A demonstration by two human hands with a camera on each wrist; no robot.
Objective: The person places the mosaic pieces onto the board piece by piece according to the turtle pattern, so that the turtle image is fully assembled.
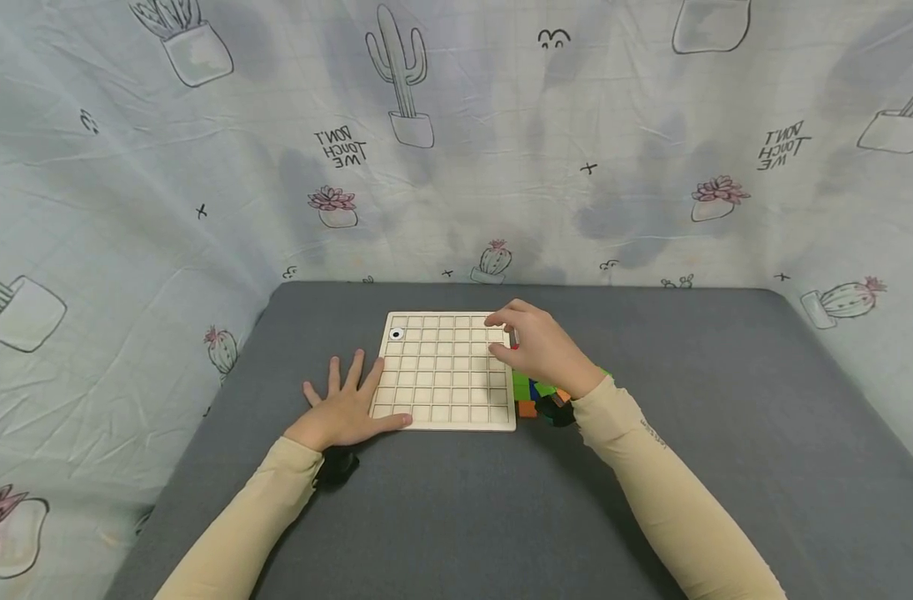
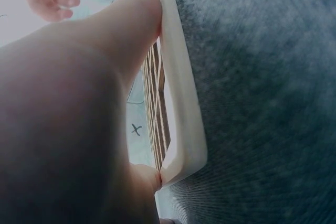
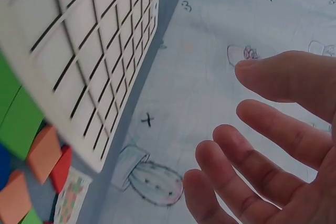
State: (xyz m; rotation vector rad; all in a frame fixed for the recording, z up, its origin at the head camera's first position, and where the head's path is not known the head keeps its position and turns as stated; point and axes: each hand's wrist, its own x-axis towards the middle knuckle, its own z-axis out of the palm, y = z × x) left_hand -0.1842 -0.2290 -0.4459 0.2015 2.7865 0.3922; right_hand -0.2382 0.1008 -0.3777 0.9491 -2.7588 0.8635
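A light wooden board [image 1: 441,367] with a square grid of shallow cells lies flat on the table. In its far left part sits a small white piece with a black dot [image 1: 396,334]. My left hand [image 1: 344,412] is spread at the board's left side, its thumb [image 2: 134,19] across the near left corner and the other fingers splayed on the table. Over the far right corner hovers my right hand [image 1: 539,342], fingers loosely bent and apart from the thumb. The right wrist view shows nothing between that hand's fingers [image 3: 262,163].
Green, orange, blue and red blocks [image 1: 527,408] lie along the board's right edge, partly hidden under the right wrist. A card with a coloured pattern [image 3: 72,198] lies beside them. A cactus-print curtain [image 1: 456,167] surrounds the grey table [image 1: 456,517].
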